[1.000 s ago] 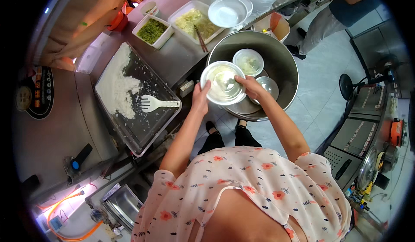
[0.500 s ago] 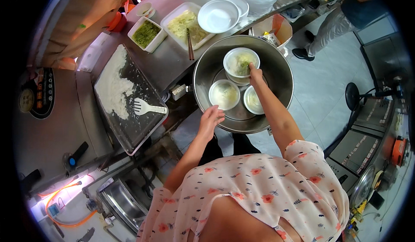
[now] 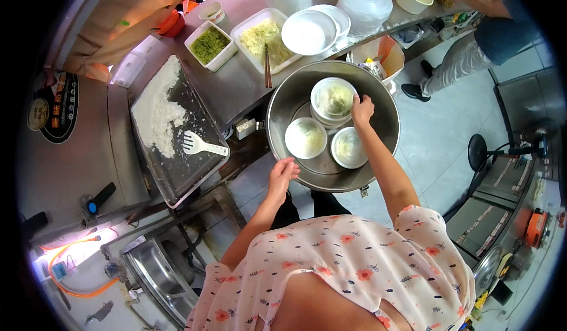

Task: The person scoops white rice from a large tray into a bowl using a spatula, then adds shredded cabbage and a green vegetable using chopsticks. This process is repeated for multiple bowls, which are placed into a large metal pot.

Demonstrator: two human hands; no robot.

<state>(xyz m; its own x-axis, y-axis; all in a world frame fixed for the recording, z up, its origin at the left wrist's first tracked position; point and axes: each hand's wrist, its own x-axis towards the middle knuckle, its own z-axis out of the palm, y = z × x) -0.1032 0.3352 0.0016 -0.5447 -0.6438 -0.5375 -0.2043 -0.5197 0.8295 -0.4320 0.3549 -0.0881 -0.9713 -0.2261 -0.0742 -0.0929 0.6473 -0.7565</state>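
A large round steel pot [image 3: 275, 124] stands before me with several white disposable bowls inside. The far bowl [image 3: 335, 97], holding pale and green food, rests on another bowl. Beside that bowl's right rim is my right hand [image 3: 363, 110], its thumb and fingers apart and seemingly off the bowl. A near-left bowl [image 3: 306, 138] holds pale food, and a near-right bowl [image 3: 349, 148] has a shiny, clear-looking cover. My left hand [image 3: 282, 178] is open and holds nothing. It is close to the pot's near-left rim; whether it touches the rim I cannot tell.
At left, a dark tray [image 3: 195, 168] holds white crumbly food and a white slotted spatula [image 3: 204, 146]. The counter bears a green-food tub [image 3: 215, 65], chopsticks [image 3: 267, 71], white dishes [image 3: 310, 31] and clear lids [image 3: 364, 6]. Another person [image 3: 469, 53] stands at the far right.
My right hand has drawn back to the right, its thumb off the far bowl's rim. My left hand is lower, by the pot's edge. The whole view has shifted slightly.
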